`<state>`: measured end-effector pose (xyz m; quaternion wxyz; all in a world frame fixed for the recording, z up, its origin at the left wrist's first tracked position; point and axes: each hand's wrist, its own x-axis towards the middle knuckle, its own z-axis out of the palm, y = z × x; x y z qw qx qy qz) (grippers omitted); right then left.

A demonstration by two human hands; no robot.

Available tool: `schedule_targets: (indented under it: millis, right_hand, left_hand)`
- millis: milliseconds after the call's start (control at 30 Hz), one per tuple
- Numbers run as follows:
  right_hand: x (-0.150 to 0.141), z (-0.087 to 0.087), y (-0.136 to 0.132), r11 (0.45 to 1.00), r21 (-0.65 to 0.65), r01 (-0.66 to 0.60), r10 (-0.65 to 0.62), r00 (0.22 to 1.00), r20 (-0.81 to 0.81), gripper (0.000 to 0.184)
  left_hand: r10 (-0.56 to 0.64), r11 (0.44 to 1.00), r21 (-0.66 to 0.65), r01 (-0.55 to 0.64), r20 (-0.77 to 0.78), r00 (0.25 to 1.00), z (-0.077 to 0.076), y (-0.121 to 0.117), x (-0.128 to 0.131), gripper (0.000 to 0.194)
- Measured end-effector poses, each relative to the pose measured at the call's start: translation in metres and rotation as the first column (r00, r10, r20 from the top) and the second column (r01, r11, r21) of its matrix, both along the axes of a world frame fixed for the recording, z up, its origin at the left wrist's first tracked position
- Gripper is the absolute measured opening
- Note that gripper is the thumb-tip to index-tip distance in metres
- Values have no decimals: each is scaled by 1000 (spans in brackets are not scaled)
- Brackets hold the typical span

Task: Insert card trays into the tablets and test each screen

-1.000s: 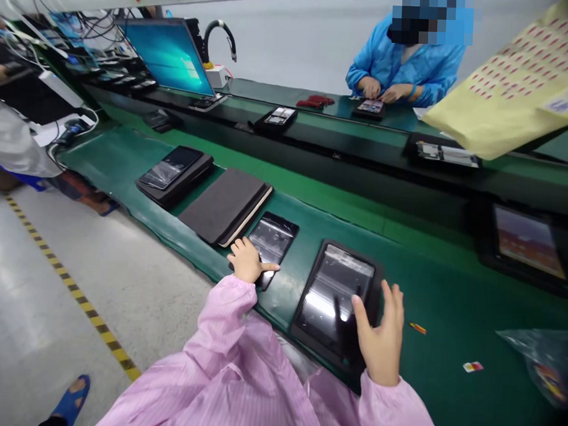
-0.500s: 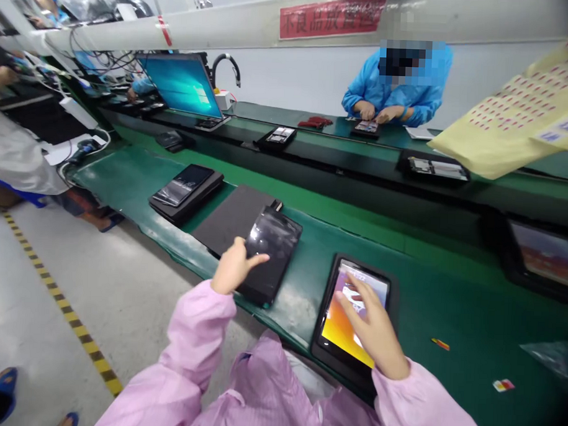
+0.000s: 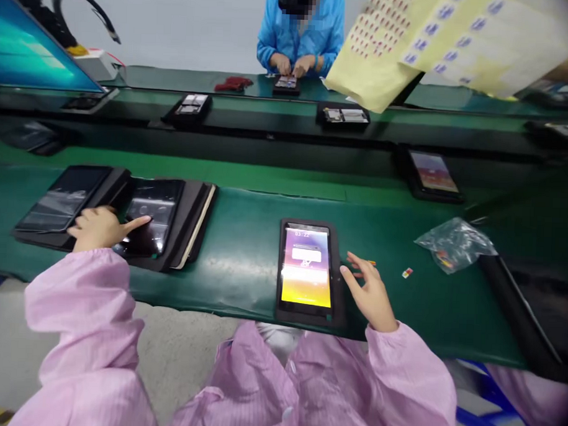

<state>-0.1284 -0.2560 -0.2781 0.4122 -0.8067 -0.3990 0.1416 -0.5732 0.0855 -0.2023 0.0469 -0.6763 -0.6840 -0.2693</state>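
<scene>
My left hand lies open on the dark tablet; my right fingers spread loose beside the lit tablet, which a careless brush could knock or scratch.

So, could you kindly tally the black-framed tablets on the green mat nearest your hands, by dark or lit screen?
Black tablets with dark screens: 2
Black tablet with lit screen: 1
Total: 3

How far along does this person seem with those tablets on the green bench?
Done, it seems: one tablet is lit, showing a time over colourful wallpaper. In hand: the left hand rests on a dark-screened tablet lying on a black folio case, while the right hand hovers beside the lit one. Left: another dark tablet, unlit, further left.
</scene>
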Motion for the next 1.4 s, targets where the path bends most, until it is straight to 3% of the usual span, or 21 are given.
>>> schedule_targets:
  millis: [67,100,167,233,300,367,400,433,467,567,633,767,900,1067,1200,1233,1300,1400]
  right_hand:
    - [-5,-4,-1,1000,9,6,-6,999,36,57]
    - [-8,-5,-1,1000,19,9,-10,998,65,57]
    - [-14,-3,1,999,42,-16,9,987,159,54]
    - [-18,2,2,986,24,-167,155,950,272,48]
    - [-17,6,2,896,-67,-439,435,835,338,40]
    - [-8,8,5,742,-166,-650,663,671,333,32]
    - [-1,8,8,691,-196,-696,715,620,322,29]
    - [8,7,11,682,-209,-701,726,611,317,28]
    - [17,5,16,713,-205,-670,696,642,322,29]
    - [36,-2,26,907,-105,-408,416,829,373,41]
    - [35,-9,25,971,-33,-239,233,896,377,49]
    - [6,-27,15,988,-15,-155,152,934,324,52]
    - [-15,-34,18,993,10,-115,109,965,239,53]
    - [-16,-32,28,992,65,-111,111,994,-6,62]
    - [-20,-24,20,984,153,-87,115,976,-184,62]
    - [-22,-20,16,979,188,-83,125,967,-222,60]
    - [-29,-11,9,962,261,-83,163,939,-303,59]
    - [-38,6,3,922,378,-85,247,881,-403,63]
  left_hand:
    - [49,984,173,-48,0,999,0,-31,37,90]
    - [-1,974,225,-7,35,999,-3,-48,63,90]
    - [-301,948,159,277,157,941,-21,-84,126,80]
    - [-544,817,7,577,341,767,-47,-114,191,71]
    - [-577,723,-86,685,469,668,-73,-133,244,61]
    - [-574,682,-98,725,542,614,-88,-140,277,52]
    - [-575,673,-92,734,560,597,-91,-141,286,49]
    - [-579,666,-85,741,568,585,-91,-140,291,49]
    - [-582,665,-79,743,569,581,-90,-140,293,49]
    - [-567,708,-50,705,556,608,-85,-142,291,47]
    - [-533,760,-32,649,541,650,-85,-148,288,44]
    - [-475,821,-21,570,528,704,-90,-165,286,40]
    - [-348,849,-84,522,654,672,-86,-174,291,35]
    - [-19,839,-237,489,887,462,-80,-173,299,32]
    - [5,836,-206,509,930,367,-76,-179,300,34]
    - [-12,843,-153,515,953,303,-72,-182,300,34]
    - [-43,840,-15,542,995,95,-59,-189,300,34]
    - [-54,770,185,611,973,-226,-32,-201,301,36]
